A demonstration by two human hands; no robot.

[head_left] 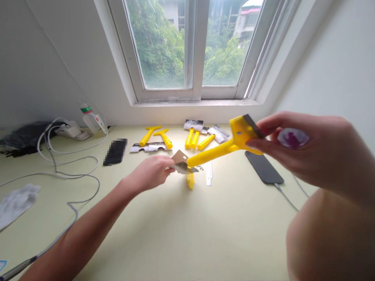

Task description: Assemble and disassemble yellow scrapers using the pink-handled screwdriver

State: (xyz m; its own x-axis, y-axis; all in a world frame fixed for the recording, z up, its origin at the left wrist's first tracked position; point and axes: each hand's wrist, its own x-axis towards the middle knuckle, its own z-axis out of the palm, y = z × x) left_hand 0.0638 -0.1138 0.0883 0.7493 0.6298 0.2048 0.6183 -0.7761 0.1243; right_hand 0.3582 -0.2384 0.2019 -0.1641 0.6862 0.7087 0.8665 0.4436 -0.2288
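My right hand (pixel 315 145) grips a yellow scraper (pixel 217 153) by its wide head, which has a dark edge. A clear round end with purple inside, apparently a handle, (pixel 293 138) also shows in that hand. The scraper's handle slants down to the left, its end against or just over a folded packaging card (pixel 181 157). My left hand (pixel 155 170) pinches this card at its left side. Below the card, a yellow plastic part (pixel 190 181) is partly hidden. Small screws (pixel 201 168) and flat metal blades (pixel 208 174) lie on the table just beyond.
Two yellow scrapers (pixel 147 135) rest on cards at the back, with several yellow handles (pixel 194 139) to their right. A black phone (pixel 115 151) and a plugged-in phone (pixel 264 168) flank them. Cables (pixel 76 175), a bottle (pixel 92 119) and a white cloth (pixel 7 209) occupy the left.
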